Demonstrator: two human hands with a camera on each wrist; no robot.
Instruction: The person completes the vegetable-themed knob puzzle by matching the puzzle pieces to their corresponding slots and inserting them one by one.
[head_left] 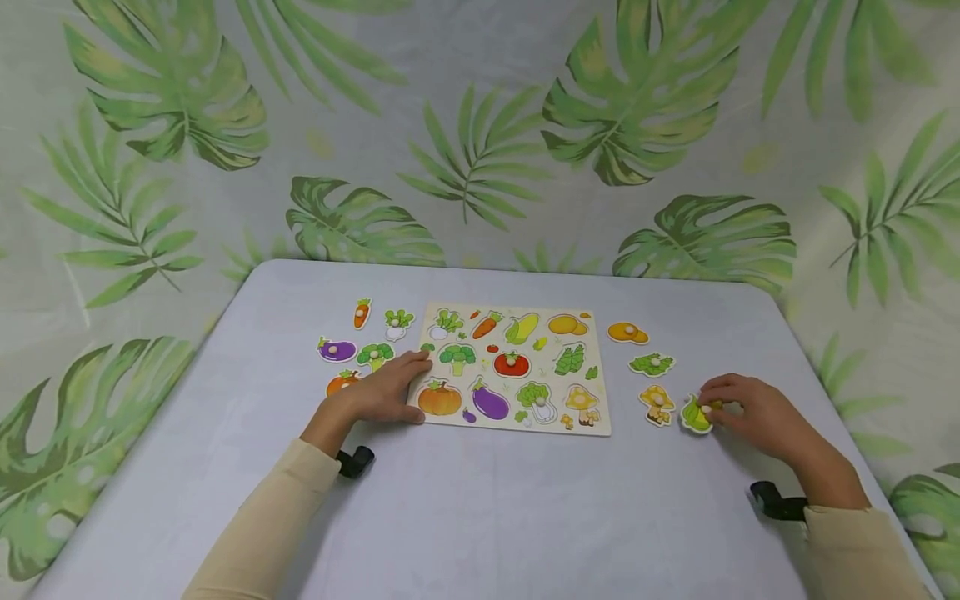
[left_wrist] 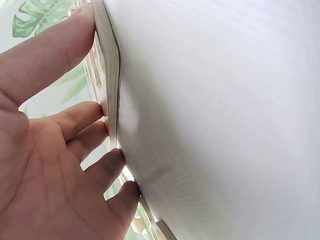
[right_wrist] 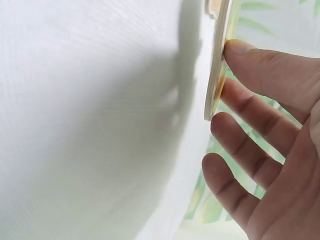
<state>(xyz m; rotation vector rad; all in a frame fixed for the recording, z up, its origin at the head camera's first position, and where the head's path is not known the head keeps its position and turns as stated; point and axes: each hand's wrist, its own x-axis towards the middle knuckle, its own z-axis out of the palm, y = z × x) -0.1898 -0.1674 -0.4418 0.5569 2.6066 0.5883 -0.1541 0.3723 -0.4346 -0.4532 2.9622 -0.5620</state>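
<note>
The wooden vegetable puzzle board [head_left: 540, 333] lies flat on the table, with the knobbed tomato piece [head_left: 512, 365] and leafy-vegetable piece [head_left: 537, 403] sitting in their places. My left hand [head_left: 390, 387] rests at the board's left edge, its fingers spread and the thumb at the near corner; the left wrist view shows the fingertips along the board's side [left_wrist: 111, 75]. At the right, my right hand [head_left: 757, 412] pinches the corn piece [head_left: 696, 417] with thumb and forefinger. In the right wrist view this piece [right_wrist: 218, 65] is seen edge-on, the other fingers loosely bent below it.
Left of the board lie the carrot [head_left: 362, 314], radish [head_left: 398, 323], eggplant [head_left: 337, 350], broccoli [head_left: 374, 356] and pumpkin [head_left: 342, 383] pieces. On the right are the potato [head_left: 627, 333], green-vegetable [head_left: 651, 364] and mushroom [head_left: 657, 405] pieces. A leaf-patterned cloth [head_left: 480, 125] hangs behind the table.
</note>
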